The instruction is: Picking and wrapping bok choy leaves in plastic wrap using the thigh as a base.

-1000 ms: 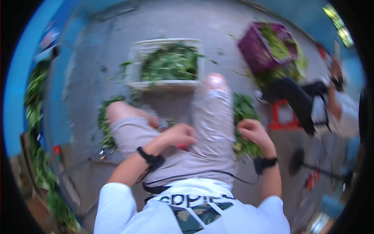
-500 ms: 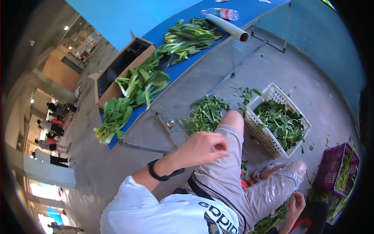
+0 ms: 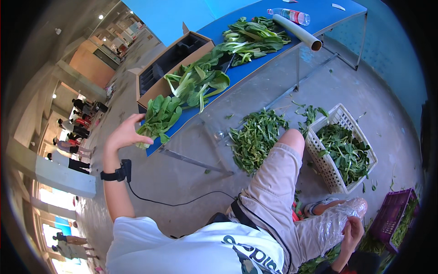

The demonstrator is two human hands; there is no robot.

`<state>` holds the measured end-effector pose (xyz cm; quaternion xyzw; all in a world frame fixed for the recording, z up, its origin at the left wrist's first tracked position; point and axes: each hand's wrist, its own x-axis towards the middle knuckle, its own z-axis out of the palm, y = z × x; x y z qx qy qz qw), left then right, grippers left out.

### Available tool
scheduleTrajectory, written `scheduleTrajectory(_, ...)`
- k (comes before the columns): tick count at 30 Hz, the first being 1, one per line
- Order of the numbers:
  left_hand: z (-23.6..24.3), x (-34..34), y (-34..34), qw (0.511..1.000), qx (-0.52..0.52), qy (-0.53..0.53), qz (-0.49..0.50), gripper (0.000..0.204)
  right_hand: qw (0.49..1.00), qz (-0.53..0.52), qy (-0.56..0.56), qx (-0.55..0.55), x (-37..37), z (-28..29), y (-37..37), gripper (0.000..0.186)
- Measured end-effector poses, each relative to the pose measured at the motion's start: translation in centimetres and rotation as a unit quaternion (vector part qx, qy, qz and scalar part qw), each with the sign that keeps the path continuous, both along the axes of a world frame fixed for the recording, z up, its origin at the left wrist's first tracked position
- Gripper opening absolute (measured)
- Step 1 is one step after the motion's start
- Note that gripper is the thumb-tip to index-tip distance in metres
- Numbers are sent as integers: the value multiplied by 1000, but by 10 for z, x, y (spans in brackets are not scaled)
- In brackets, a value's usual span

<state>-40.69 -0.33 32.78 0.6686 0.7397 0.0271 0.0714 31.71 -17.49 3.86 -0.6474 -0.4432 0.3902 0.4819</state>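
left hand (image 3: pixel 124 134) outstretched, right hand (image 3: pixel 351 233) half-curled

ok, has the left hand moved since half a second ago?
Yes: the left hand has gone leftward, out to the blue table, and is now at the end greens on it.

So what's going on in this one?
The person's left hand is spread open at a leafy bunch on the blue table; contact is hard to tell. The right hand, seemingly empty, is by the plastic-wrapped knee. A pile of greens lies on the floor; a white crate holds more.
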Motion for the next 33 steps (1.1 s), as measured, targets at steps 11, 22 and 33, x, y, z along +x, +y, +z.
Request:
scheduleTrajectory(11, -25, -8, 17, 990, -99, -101, -2, 63, 999, -29, 23, -23, -12, 2, -1, 11)
scheduleTrajectory(22, -5, -8, -18, 938, 18, -336, 85, 45, 999, 2, -21, -34, -20, 12, 2, 10)
scheduleTrajectory(33, 10, 48, 96, 919, 190, -336, -76, 32, 998, 11, -59, -9, -37, 22, 5, 11)
